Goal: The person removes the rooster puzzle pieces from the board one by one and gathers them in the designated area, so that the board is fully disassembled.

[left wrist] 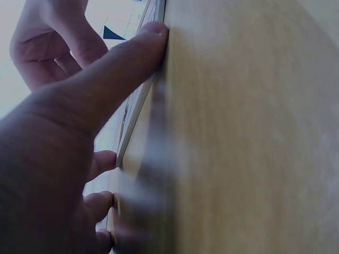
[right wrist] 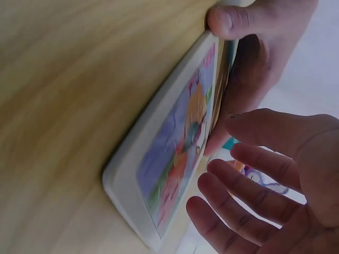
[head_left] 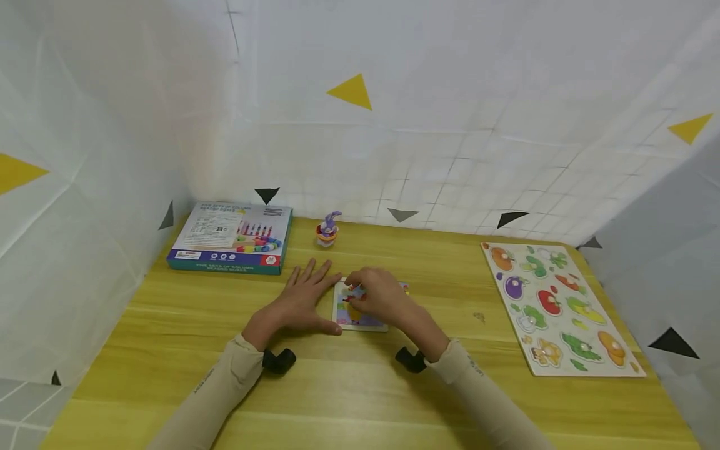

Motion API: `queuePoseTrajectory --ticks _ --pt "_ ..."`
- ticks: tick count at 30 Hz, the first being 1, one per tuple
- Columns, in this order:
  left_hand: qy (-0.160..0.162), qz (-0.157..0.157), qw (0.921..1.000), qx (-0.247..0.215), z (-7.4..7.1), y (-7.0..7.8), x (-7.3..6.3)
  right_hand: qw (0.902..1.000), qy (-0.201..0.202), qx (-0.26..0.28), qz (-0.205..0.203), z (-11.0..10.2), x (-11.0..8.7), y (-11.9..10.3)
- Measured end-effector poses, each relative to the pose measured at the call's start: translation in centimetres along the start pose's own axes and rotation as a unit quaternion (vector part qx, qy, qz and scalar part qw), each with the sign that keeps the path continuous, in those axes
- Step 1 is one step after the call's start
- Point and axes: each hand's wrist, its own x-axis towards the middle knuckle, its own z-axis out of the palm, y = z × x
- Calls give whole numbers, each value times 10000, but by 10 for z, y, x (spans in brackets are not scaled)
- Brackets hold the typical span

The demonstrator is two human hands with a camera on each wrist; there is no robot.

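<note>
A small picture puzzle in a white frame (right wrist: 132,206) lies on the table, its colourful picture (right wrist: 185,143) partly covered by my right hand in the head view. My left hand (head_left: 306,300) is spread flat beside it, thumb at the near left corner and index fingertip at the far left one. Over the puzzle hovers my right hand (head_left: 382,297), palm down. In the right wrist view its fingers (right wrist: 238,190) are loosely bent and apart from the thumb, with nothing seen between them.
Behind my left hand lies a boxed bead set (head_left: 230,237). A purple figurine (head_left: 327,230) stands at the table's back. On the right is a vegetable peg puzzle board (head_left: 562,312). White sheeting (head_left: 450,125) hangs around the yellow wooden table (head_left: 349,394).
</note>
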Motion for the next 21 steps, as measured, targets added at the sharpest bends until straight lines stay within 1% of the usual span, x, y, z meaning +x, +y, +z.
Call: queuePoseTrajectory --ticks 4,11,21 --pt "15 2 10000 40 -1 1 0 9999 -43 -116 -48 5 2 -3" --pt "-6 3 10000 63 0 0 1 9994 -155 -304 87 12 3 -4" --pt "19 33 9999 98 -2 2 -1 9991 -137 -394 -108 17 6 -8"
